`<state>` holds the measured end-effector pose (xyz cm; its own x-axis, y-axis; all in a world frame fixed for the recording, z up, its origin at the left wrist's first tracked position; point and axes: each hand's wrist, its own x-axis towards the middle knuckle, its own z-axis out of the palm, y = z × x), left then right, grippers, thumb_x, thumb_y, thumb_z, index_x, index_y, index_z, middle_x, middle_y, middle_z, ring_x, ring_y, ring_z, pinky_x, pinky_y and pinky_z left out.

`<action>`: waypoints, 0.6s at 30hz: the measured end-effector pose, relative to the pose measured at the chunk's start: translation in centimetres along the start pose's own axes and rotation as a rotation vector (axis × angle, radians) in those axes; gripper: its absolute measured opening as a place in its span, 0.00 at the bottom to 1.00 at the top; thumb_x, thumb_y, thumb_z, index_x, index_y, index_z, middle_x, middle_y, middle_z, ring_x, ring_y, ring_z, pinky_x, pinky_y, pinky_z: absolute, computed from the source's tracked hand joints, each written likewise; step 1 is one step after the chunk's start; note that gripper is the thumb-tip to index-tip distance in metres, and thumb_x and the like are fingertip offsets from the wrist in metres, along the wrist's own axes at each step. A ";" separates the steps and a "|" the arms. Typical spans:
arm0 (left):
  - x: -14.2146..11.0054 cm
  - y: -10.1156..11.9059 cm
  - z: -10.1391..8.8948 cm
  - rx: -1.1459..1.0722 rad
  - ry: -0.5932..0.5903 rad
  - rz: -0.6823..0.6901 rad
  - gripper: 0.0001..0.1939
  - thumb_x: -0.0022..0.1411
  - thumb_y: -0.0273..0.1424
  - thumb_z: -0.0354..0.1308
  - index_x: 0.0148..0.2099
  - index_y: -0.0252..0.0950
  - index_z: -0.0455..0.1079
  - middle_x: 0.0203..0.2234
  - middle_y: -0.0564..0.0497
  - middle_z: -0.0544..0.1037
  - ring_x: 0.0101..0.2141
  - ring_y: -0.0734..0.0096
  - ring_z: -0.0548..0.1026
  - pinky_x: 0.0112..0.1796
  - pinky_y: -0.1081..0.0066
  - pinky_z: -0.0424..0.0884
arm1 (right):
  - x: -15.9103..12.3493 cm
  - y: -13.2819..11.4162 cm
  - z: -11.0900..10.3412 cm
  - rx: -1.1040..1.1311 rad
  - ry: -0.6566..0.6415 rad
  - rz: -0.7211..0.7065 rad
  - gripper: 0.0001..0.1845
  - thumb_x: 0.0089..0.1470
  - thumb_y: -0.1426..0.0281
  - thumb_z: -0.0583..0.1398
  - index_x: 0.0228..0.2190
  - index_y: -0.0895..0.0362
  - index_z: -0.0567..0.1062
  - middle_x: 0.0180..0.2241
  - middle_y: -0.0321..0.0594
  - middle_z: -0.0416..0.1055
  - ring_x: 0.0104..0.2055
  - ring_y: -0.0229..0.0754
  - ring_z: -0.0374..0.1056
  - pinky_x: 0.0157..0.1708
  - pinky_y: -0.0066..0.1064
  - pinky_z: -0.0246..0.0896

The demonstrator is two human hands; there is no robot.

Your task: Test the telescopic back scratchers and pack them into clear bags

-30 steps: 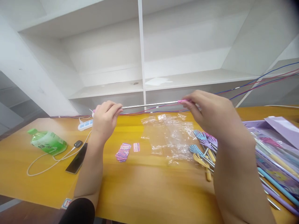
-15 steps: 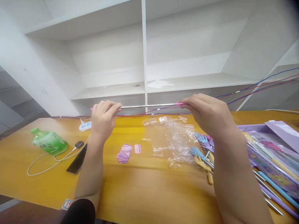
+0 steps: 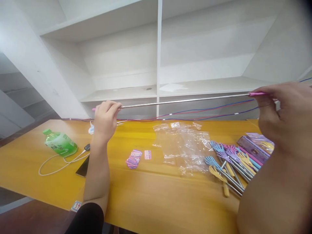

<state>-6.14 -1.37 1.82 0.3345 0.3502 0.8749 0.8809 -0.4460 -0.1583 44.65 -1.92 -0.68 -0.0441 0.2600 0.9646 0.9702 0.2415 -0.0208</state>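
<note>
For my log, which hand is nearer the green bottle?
Left. The left hand is right of the green bottle; the right hand is much farther right, near the picture's edge.

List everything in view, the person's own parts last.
table: one, yellow, foreground
rod: one, silver with pink ends, above table
bottle: one, green, table's left
cable: one, white, beside bottle
small device: one, black, at cable's end
phone: one, dark, near small device
unclear item: one, white, back left
cards: pile plus one loose, pink, centre
bags: several, clear, right of cards
back scratchers: many, multicoloured, right of bags
box: one, purple, far right
shelving: several bays, white, back
wires: several, red or blue, below shelving
label: one, white, table edge
left hand: one, gripping rod
right hand: one, gripping rod's pink end
sleeve: one, black, left arm
</note>
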 end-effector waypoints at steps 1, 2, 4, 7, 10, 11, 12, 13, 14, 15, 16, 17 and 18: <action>0.1 0.4 0.1 0.004 -0.026 0.005 0.12 0.79 0.29 0.51 0.53 0.44 0.75 0.43 0.46 0.82 0.44 0.58 0.76 0.45 0.58 0.63 | 0.2 -0.3 -0.2 0.016 0.004 -0.022 0.16 0.68 0.63 0.54 0.39 0.55 0.81 0.39 0.49 0.82 0.43 0.50 0.78 0.43 0.36 0.69; 0.1 0.7 0.2 0.005 -0.051 0.010 0.12 0.78 0.27 0.50 0.53 0.43 0.75 0.43 0.46 0.81 0.44 0.57 0.76 0.45 0.58 0.63 | 0.3 -0.5 -0.3 0.029 -0.006 -0.028 0.15 0.66 0.66 0.54 0.38 0.54 0.81 0.38 0.48 0.82 0.41 0.49 0.78 0.41 0.35 0.68; 0.2 1.1 0.3 -0.002 -0.076 0.020 0.13 0.76 0.24 0.50 0.53 0.43 0.74 0.43 0.45 0.81 0.45 0.57 0.75 0.45 0.58 0.63 | 0.3 -0.5 -0.5 0.040 -0.042 -0.003 0.14 0.61 0.72 0.54 0.35 0.52 0.80 0.35 0.45 0.82 0.39 0.48 0.78 0.37 0.34 0.68; 0.2 1.5 0.6 -0.015 -0.044 0.005 0.13 0.69 0.21 0.52 0.48 0.42 0.73 0.39 0.47 0.80 0.42 0.57 0.75 0.44 0.58 0.62 | 0.3 -0.3 -0.5 0.065 -0.020 0.013 0.14 0.56 0.75 0.53 0.32 0.51 0.78 0.30 0.42 0.81 0.35 0.48 0.77 0.35 0.35 0.66; 0.2 1.7 1.3 0.020 0.043 -0.037 0.11 0.64 0.20 0.53 0.40 0.42 0.70 0.33 0.49 0.78 0.37 0.58 0.72 0.43 0.57 0.61 | 0.4 -0.5 -0.3 0.072 0.034 0.040 0.14 0.55 0.73 0.53 0.28 0.51 0.77 0.27 0.43 0.79 0.32 0.48 0.76 0.32 0.36 0.64; 0.2 1.7 1.5 0.038 0.069 -0.043 0.10 0.63 0.21 0.52 0.38 0.42 0.68 0.31 0.49 0.77 0.36 0.58 0.71 0.42 0.57 0.60 | 0.4 -0.7 -0.2 0.074 0.039 0.059 0.14 0.55 0.73 0.53 0.27 0.51 0.77 0.27 0.43 0.79 0.32 0.48 0.75 0.32 0.36 0.63; 0.2 1.7 1.7 0.054 0.090 -0.043 0.09 0.63 0.21 0.52 0.36 0.42 0.67 0.30 0.49 0.75 0.35 0.57 0.70 0.42 0.56 0.60 | 0.5 -0.9 -0.2 0.079 0.038 0.078 0.13 0.55 0.73 0.53 0.27 0.50 0.76 0.26 0.44 0.78 0.32 0.48 0.75 0.33 0.36 0.63; 0.1 1.7 1.9 0.067 0.105 -0.039 0.09 0.62 0.21 0.51 0.36 0.42 0.66 0.30 0.48 0.74 0.35 0.57 0.70 0.42 0.56 0.59 | 0.5 -1.0 -0.2 0.090 0.037 0.091 0.14 0.55 0.73 0.53 0.27 0.50 0.77 0.26 0.44 0.78 0.32 0.48 0.75 0.33 0.36 0.63; 0.1 1.7 2.0 0.075 0.115 -0.035 0.08 0.62 0.22 0.51 0.35 0.42 0.64 0.30 0.48 0.74 0.35 0.56 0.69 0.43 0.55 0.59 | 0.5 -1.1 -0.2 0.105 0.044 0.098 0.14 0.55 0.74 0.53 0.28 0.50 0.77 0.26 0.43 0.78 0.32 0.48 0.75 0.34 0.36 0.64; 0.1 1.6 2.2 0.080 0.121 -0.034 0.08 0.62 0.22 0.51 0.35 0.42 0.64 0.30 0.48 0.74 0.36 0.55 0.69 0.43 0.55 0.58 | 0.5 -1.1 -0.2 0.121 0.051 0.096 0.14 0.54 0.75 0.53 0.29 0.50 0.78 0.25 0.43 0.78 0.32 0.48 0.75 0.35 0.36 0.65; 0.1 1.6 2.3 0.083 0.126 -0.039 0.08 0.62 0.22 0.51 0.36 0.42 0.63 0.31 0.48 0.74 0.37 0.55 0.70 0.44 0.54 0.58 | 0.5 -1.1 -0.2 0.137 0.063 0.088 0.15 0.53 0.75 0.53 0.29 0.51 0.78 0.25 0.42 0.77 0.31 0.48 0.75 0.35 0.36 0.66; 0.0 1.5 2.5 0.085 0.129 -0.049 0.08 0.61 0.22 0.51 0.36 0.42 0.63 0.31 0.48 0.74 0.39 0.54 0.70 0.45 0.54 0.57 | 0.4 -1.2 -0.1 0.153 0.061 0.079 0.15 0.52 0.76 0.52 0.30 0.51 0.79 0.24 0.41 0.77 0.31 0.47 0.76 0.36 0.36 0.67; 0.0 1.4 2.6 0.084 0.134 -0.063 0.08 0.61 0.22 0.51 0.36 0.41 0.63 0.32 0.47 0.74 0.40 0.53 0.71 0.46 0.53 0.57 | 0.4 -1.2 -0.1 0.165 0.062 0.078 0.16 0.52 0.76 0.52 0.31 0.51 0.79 0.25 0.41 0.78 0.31 0.47 0.76 0.36 0.35 0.68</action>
<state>-4.05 0.13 0.38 0.2349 0.2596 0.9367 0.9255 -0.3543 -0.1339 43.51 -2.16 -0.22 0.0498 0.2270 0.9726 0.9177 0.3739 -0.1343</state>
